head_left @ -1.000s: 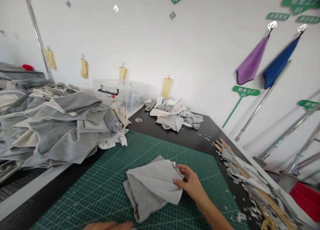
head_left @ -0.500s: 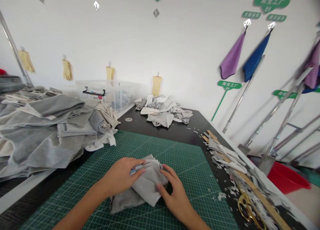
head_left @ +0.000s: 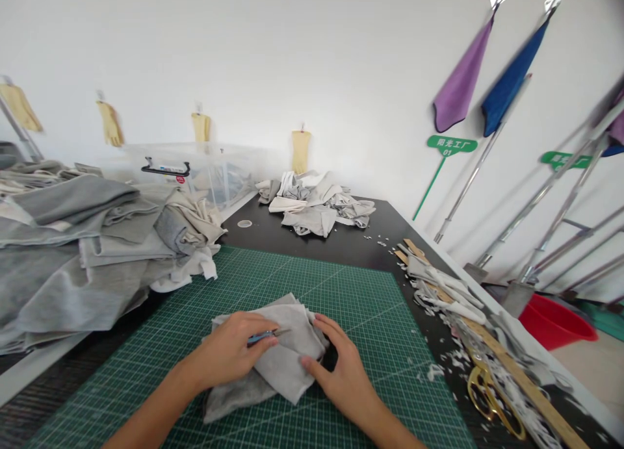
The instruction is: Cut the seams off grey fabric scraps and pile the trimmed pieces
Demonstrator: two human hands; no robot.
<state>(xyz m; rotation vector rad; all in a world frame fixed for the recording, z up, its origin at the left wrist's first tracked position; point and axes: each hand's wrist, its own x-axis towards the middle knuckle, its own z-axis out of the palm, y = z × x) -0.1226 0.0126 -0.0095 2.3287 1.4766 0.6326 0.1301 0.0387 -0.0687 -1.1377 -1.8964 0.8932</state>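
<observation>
A folded grey cloth (head_left: 287,369) lies in loose layers on the green cutting mat (head_left: 341,286). My left hand (head_left: 231,348) rests over its left side, closed around small blue-handled snips (head_left: 260,337). Their metal tip points right across the fabric, and the rest of the tool is hidden in my palm. At the cloth's right edge, my right hand (head_left: 344,371) pinches the layers between thumb and fingers.
Grey cloths (head_left: 92,260) are heaped on the left, and a smaller cloth pile (head_left: 316,205) lies at the back. A clear plastic bin (head_left: 214,176) stands behind. Gold-handled scissors (head_left: 492,397), a wooden strip (head_left: 531,387) and fabric scraps (head_left: 446,283) line the right edge.
The snips' metal tip now shows beyond my left fingers, which have shifted slightly left. More of the cloth's upper left side is visible. My right hand keeps its hold; the camera view has tilted.
</observation>
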